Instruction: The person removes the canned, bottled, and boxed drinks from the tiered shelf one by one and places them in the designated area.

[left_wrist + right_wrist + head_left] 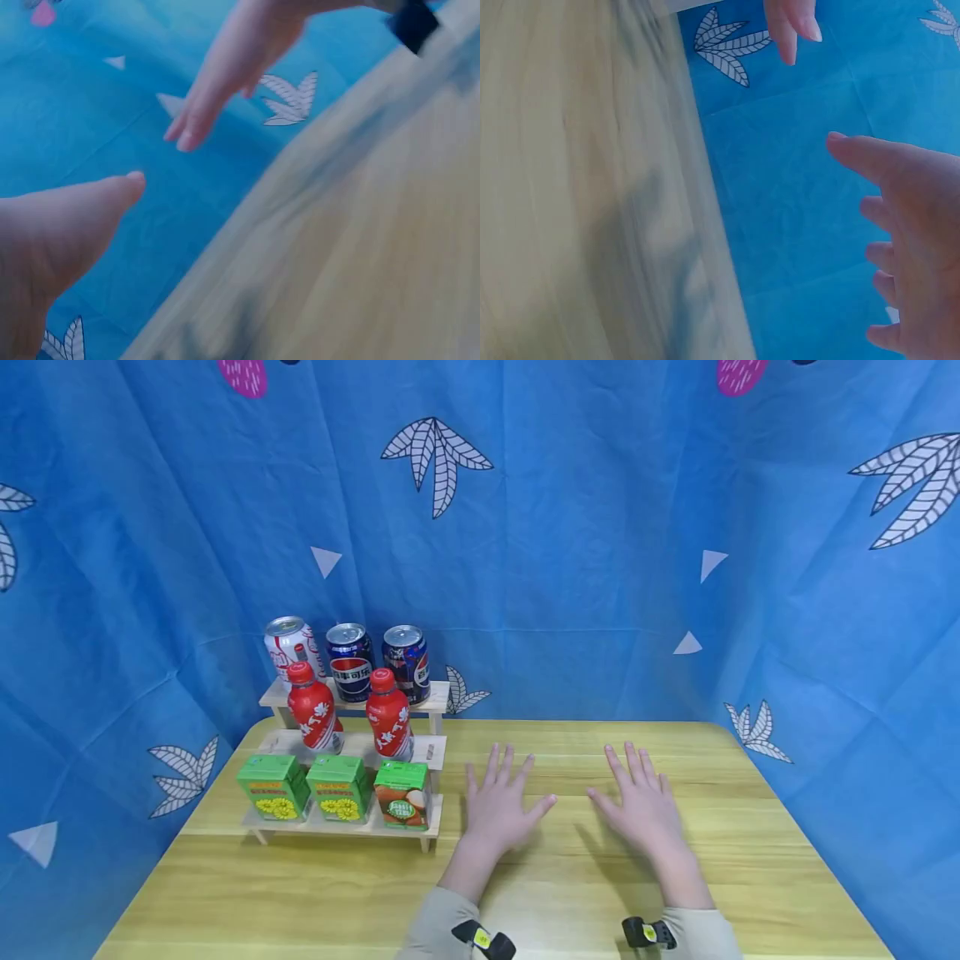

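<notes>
Left hand (497,812) and right hand (643,812) are spread, holding nothing, above the table (558,893); left of the left hand stands a three-tier rack (431,752), its cartons (340,789) low, bottles (390,724) midway and cans (350,668) highest, apparently stepped so each row shows unobstructed.

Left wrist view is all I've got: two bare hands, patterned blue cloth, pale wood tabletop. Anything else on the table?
Observer: Yes, a pale wooden three-tier shelf, on the person's left.
Operator: What's on its bottom tier?
Observer: Two green box cartons with yellow flowers and a green-and-brown box carton.
Operator: Left hand touching any of that?
Observer: No. In the head view, the left hand is apart from the shelf, its fingers spread.
</notes>
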Demonstrator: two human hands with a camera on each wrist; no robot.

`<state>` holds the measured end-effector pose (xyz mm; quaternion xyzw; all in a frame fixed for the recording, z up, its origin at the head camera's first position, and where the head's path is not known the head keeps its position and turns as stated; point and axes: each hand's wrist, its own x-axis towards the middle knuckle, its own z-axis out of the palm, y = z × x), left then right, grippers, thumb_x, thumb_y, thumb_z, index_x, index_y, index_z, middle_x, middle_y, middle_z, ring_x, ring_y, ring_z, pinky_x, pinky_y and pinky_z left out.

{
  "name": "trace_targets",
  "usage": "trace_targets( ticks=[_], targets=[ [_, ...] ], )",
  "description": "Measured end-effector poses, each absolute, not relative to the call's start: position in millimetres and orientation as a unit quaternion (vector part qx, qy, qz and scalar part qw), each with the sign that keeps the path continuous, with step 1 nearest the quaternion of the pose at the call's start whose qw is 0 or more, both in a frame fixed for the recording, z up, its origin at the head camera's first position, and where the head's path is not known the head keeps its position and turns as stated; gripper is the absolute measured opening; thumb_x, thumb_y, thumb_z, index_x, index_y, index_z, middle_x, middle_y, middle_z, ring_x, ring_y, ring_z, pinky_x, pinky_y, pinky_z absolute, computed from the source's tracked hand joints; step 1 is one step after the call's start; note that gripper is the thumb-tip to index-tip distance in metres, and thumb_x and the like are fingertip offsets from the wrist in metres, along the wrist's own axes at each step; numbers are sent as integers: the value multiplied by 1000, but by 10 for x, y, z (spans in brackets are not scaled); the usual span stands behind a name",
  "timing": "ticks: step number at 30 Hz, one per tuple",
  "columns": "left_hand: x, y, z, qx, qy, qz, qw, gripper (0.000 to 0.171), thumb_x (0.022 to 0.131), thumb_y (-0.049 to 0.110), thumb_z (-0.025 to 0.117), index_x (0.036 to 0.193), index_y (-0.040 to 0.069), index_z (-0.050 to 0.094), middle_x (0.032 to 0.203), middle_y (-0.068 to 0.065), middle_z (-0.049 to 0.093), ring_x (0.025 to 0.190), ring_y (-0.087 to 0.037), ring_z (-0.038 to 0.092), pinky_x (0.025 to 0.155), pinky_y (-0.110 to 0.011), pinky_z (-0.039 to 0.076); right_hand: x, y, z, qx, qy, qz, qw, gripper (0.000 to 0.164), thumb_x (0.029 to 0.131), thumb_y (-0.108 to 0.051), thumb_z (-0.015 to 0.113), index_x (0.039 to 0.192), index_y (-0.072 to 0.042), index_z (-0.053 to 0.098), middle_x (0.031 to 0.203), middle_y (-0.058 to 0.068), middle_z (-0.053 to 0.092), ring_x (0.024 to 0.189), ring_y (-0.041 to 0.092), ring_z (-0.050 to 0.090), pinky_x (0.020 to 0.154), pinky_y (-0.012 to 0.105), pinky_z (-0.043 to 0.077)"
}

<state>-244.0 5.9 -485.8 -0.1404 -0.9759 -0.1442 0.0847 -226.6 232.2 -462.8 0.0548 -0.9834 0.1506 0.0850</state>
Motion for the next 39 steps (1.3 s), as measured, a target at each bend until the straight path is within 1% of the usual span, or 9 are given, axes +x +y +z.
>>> trace_targets(
  ticks=[4,12,18,22,26,29,32,35,39],
  targets=[
    [-2371,33,-4820,-168,-973,-121,98,77,92,76,24,153,29,31,164,-3,15,154,-29,3,121,-64,5,-2217,2365,-4546,55,-984,145,86,82,95,-62,45,158,-18,14,163,21,8,150,44,7,119,68,7],
    [-2206,-149,-4702,-213,-968,-78,105,78,91,76,23,155,31,25,164,-2,14,154,-28,2,122,-61,0,-2114,2434,-4410,84,-985,120,93,79,96,-58,47,158,-20,15,162,22,12,150,45,9,118,69,8],
    [-2065,-298,-4624,-259,-956,-29,133,80,90,77,21,155,30,24,164,-2,20,154,-28,8,123,-59,7,-2042,2504,-4361,123,-982,79,123,75,94,-53,54,155,-19,26,161,20,20,148,43,17,117,69,13],
    [-1960,-469,-4601,-291,-941,-13,171,78,91,76,27,156,33,20,164,1,19,154,-26,10,123,-58,11,-2030,2508,-4372,148,-977,64,140,73,93,-54,56,153,-19,32,161,18,24,148,41,21,117,68,17],
    [-1851,-694,-4562,-321,-921,-23,219,79,90,72,42,156,35,19,164,4,21,153,-24,14,124,-57,12,-2053,2479,-4358,166,-972,59,157,74,92,-55,56,153,-20,33,160,17,26,149,38,22,116,66,20],
    [-1796,-872,-4508,-339,-904,-26,259,78,89,70,48,154,34,25,162,3,28,152,-24,21,123,-57,17,-2082,2447,-4323,176,-968,54,173,74,92,-55,57,153,-20,34,160,17,27,148,39,23,116,66,22],
    [-1753,-1064,-4450,-351,-889,-24,294,73,91,68,45,152,30,34,159,1,35,149,-27,28,121,-58,21,-2114,2398,-4262,187,-965,49,179,74,92,-54,58,153,-21,33,159,18,28,148,39,24,116,65,23],
    [-1715,-1260,-4404,-351,-879,-32,320,66,93,64,44,148,27,41,155,-1,41,146,-29,35,119,-59,25,-2144,2313,-4190,199,-963,47,174,75,92,-52,59,154,-21,31,160,17,28,148,38,23,117,64,23],
    [-1667,-1511,-4358,-338,-873,-57,347,60,93,58,51,142,24,51,148,-3,51,141,-30,40,116,-59,27,-2198,2158,-4104,217,-960,46,168,76,92,-51,60,154,-21,29,161,15,25,150,37,22,119,62,22]
  ],
)
